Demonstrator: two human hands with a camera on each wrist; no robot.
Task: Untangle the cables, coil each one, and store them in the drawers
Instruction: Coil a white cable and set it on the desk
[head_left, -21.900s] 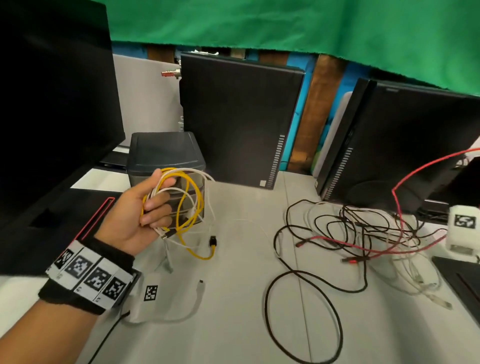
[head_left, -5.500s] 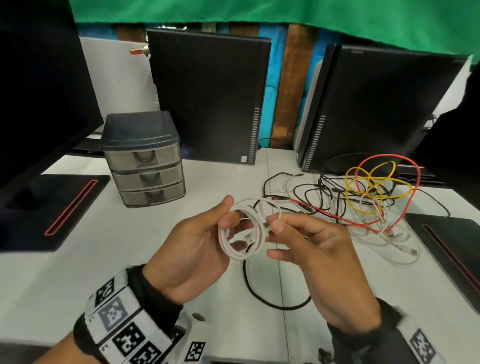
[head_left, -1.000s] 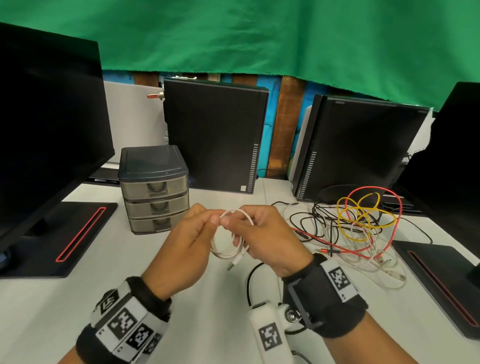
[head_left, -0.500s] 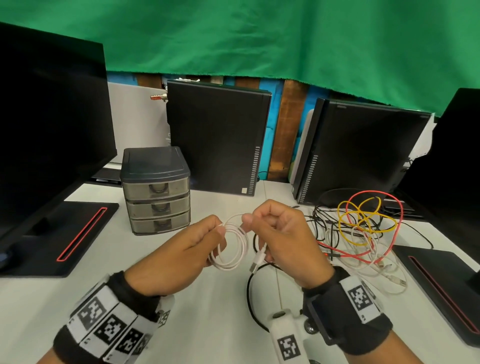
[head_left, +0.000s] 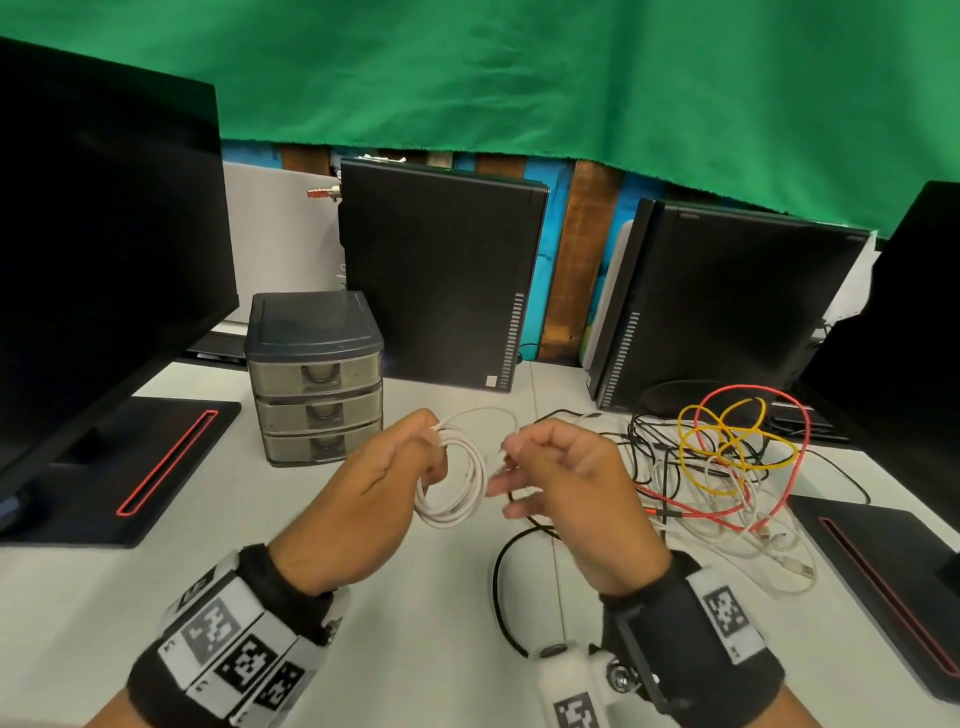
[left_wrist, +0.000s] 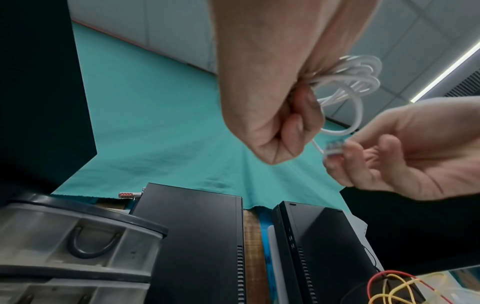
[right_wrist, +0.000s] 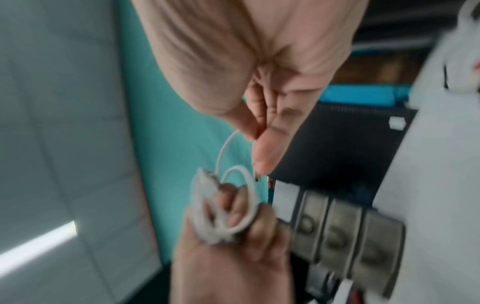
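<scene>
A white cable (head_left: 456, 480) is wound into a small coil that my left hand (head_left: 432, 448) grips at its top, above the desk. The coil (left_wrist: 359, 75) fans out past the curled left fingers (left_wrist: 292, 125). A short free end runs from the coil to my right hand (head_left: 511, 453), which pinches the plug (left_wrist: 335, 147) between thumb and fingertips. The right wrist view is blurred but shows the same pinch (right_wrist: 255, 131) and the coil (right_wrist: 207, 216). The grey three-drawer unit (head_left: 317, 379) stands behind and left of my hands, all drawers shut.
A tangle of black, white, red (head_left: 779, 410) and yellow cables (head_left: 732, 441) lies on the white desk (head_left: 156, 597) to the right. A black loop (head_left: 501, 577) lies under my right wrist. Two black computer towers (head_left: 441, 280) stand behind; monitor bases flank both sides.
My right hand has drawn the free end with the plug out to the right, away from the coil. The left hand still holds the coil, turned more face-on.
</scene>
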